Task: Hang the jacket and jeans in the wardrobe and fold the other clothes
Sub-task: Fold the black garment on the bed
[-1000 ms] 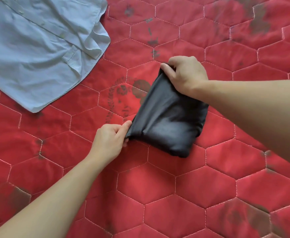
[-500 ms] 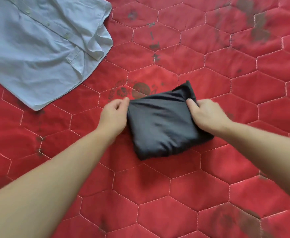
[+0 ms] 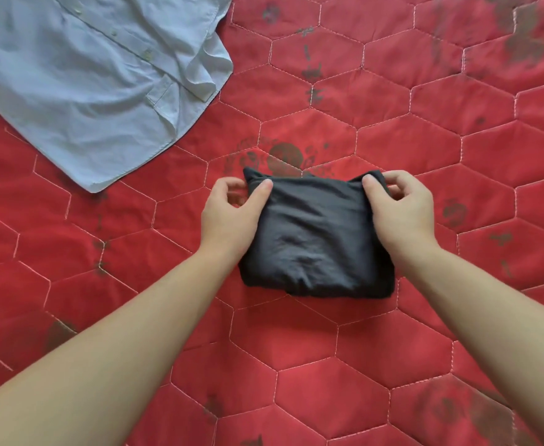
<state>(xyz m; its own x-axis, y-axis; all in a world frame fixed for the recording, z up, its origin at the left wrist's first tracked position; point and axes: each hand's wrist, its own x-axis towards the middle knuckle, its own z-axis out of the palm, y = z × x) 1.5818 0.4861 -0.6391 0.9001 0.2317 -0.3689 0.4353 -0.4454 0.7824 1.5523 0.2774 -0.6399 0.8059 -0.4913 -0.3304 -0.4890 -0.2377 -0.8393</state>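
— Two hands on one bundle: the left hand [image 3: 232, 217] and right hand [image 3: 402, 214] each pinch a far corner of the folded black garment [image 3: 315, 239] on the red quilt [image 3: 296, 365], its long axis running left-right between them.
— Further off?
— Pale blue shirt [image 3: 87, 85], unfolded, nearer the left hand. No legible writing.

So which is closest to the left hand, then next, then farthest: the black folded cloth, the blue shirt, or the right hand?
1. Black folded cloth: left hand pinches its far-left corner.
2. Right hand: on the cloth's other corner.
3. Blue shirt: lying far left on the red quilt.
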